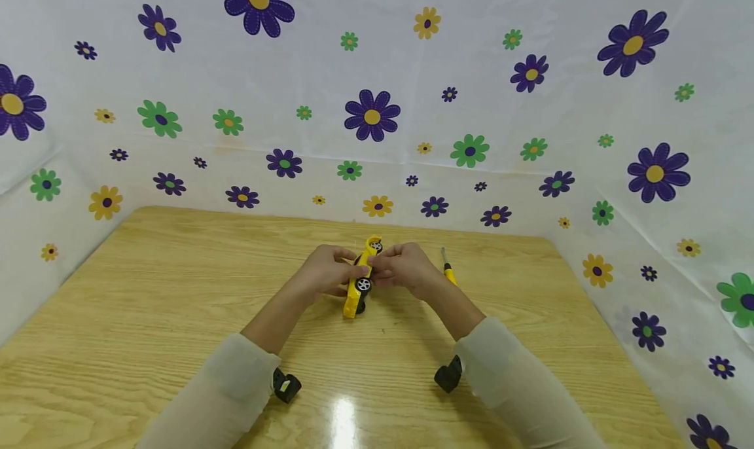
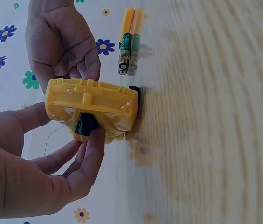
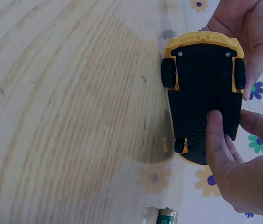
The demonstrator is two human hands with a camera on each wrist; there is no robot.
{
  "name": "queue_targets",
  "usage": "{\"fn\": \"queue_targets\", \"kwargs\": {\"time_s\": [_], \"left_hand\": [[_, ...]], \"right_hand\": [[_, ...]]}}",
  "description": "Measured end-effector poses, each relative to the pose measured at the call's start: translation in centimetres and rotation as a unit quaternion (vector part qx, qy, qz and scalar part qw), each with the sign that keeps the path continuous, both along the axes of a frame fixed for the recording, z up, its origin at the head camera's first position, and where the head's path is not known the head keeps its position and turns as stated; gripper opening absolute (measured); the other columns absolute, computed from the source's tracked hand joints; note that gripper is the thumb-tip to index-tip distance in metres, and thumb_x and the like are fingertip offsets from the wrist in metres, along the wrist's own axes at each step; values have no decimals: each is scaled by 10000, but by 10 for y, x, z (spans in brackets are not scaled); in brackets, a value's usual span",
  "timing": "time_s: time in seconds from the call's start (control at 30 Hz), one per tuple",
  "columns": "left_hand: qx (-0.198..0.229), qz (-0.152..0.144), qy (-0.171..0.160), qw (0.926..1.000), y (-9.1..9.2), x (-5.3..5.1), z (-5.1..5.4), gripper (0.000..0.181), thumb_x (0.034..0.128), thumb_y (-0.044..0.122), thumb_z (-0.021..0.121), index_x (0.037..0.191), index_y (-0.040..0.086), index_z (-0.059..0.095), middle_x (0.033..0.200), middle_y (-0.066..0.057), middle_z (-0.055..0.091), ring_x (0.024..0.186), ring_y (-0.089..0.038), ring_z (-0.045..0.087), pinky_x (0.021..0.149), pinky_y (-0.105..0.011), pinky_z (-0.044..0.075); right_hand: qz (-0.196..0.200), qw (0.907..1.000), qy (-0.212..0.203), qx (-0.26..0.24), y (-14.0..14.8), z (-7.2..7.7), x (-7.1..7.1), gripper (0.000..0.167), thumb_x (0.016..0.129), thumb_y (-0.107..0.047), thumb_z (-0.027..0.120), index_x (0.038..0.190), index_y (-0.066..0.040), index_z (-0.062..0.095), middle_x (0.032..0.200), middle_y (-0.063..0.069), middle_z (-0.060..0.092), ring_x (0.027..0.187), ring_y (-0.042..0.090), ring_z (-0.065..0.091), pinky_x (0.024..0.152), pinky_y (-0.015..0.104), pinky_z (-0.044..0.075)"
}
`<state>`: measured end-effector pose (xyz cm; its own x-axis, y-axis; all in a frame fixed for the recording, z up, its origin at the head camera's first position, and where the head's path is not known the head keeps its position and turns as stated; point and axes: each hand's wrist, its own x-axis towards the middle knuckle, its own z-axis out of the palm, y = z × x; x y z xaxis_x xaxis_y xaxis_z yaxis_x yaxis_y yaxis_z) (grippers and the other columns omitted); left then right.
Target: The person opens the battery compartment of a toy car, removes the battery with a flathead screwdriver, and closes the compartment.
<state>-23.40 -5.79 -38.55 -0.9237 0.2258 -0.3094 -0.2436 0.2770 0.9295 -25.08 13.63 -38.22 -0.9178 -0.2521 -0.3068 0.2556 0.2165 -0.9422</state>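
Note:
A yellow toy car [image 1: 352,300] stands tipped on its side on the table, between both hands. My left hand [image 1: 324,269] grips it from the left; in the left wrist view a fingertip lies on its dark window [image 2: 86,125]. From the right, my right hand [image 1: 409,269] holds the car, thumb and fingers at its edge and black underside [image 3: 201,79]. That underside faces the right wrist camera, with silvery screw heads in two corners and black wheels [image 3: 168,73] along the edges. Part of the car is covered by fingers.
Right of the hands lies a screwdriver [image 1: 449,273] with a yellow handle. Green-and-gold batteries [image 2: 126,44] lie beyond the car in the left wrist view; one battery [image 3: 167,216] shows at the right wrist view's bottom edge. A flowered white sheet [image 1: 330,76] rises behind the wooden table [image 1: 194,272].

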Motion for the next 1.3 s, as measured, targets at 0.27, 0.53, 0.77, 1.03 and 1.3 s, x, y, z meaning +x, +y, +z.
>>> {"fn": "queue_targets", "kwargs": {"time_s": [0.27,0.53,0.77,1.03,1.3], "left_hand": [[-86,-115,94,9999,-2,-2,1,564,956,268,757,1428,34,557,1367,-172,593,1120,-289,677,849,-412,623],[-128,-287,206,9993,-6,1,5,460,1030,238,648,1431,26,568,1432,-175,560,1256,-368,590,953,-461,580],[-477,-222,673,9963,-4,-2,-1,382,981,95,701,1356,45,649,1335,-158,583,1162,-311,647,911,-429,601],[-790,-55,980,9920,3,-2,-5,372,944,103,754,1310,66,693,1297,-126,624,1186,-291,626,876,-360,613],[-1298,-51,1298,9830,10,-2,-7,338,947,138,759,1280,91,721,1298,-106,645,1310,-297,540,1018,-411,544]], "right_hand": [[-42,10000,65,23,2,-5,-3,203,1001,-101,661,1113,69,672,1077,170,686,884,213,702,894,407,609],[-132,9997,39,206,8,-9,-6,245,1019,-126,645,1180,57,670,1099,156,683,901,205,684,840,338,621],[-37,9992,115,389,12,-10,-7,255,1018,-131,655,1195,49,688,1137,157,699,911,199,694,855,348,618],[25,9985,99,535,15,-8,-6,217,1022,-91,640,1172,56,695,1039,131,688,785,164,642,751,294,610],[-45,9977,-177,651,17,-7,-8,214,1008,-24,633,1189,76,690,1031,156,700,731,162,656,722,278,622]]}}
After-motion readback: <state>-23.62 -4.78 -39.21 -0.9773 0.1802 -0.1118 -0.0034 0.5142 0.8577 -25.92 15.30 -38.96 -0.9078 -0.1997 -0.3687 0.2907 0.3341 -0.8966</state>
